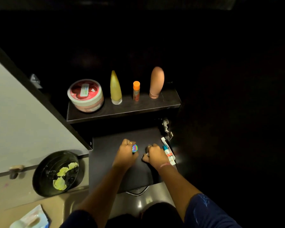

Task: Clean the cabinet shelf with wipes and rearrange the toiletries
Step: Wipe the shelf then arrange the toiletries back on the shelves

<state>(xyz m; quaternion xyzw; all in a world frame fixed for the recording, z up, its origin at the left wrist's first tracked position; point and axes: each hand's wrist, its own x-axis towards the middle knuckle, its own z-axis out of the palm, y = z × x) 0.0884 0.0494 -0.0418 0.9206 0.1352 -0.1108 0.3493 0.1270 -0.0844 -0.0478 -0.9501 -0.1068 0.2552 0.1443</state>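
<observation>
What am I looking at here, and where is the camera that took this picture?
There is no machine: a person wears one camera on the head, looking down at their own two hands inside a dark cabinet. The left hand holds a small round tin with a blue lid. The right hand is curled on the lower dark shelf; what it holds, if anything, is hidden. Beside it lies a white toothpaste tube. On the upper shelf stand a red-lidded round tub, a yellow-gold tapered tube, a small orange-capped stick and a tan bottle standing on its cap. A black bin with crumpled yellowish wipes stands on the floor to the left.
</observation>
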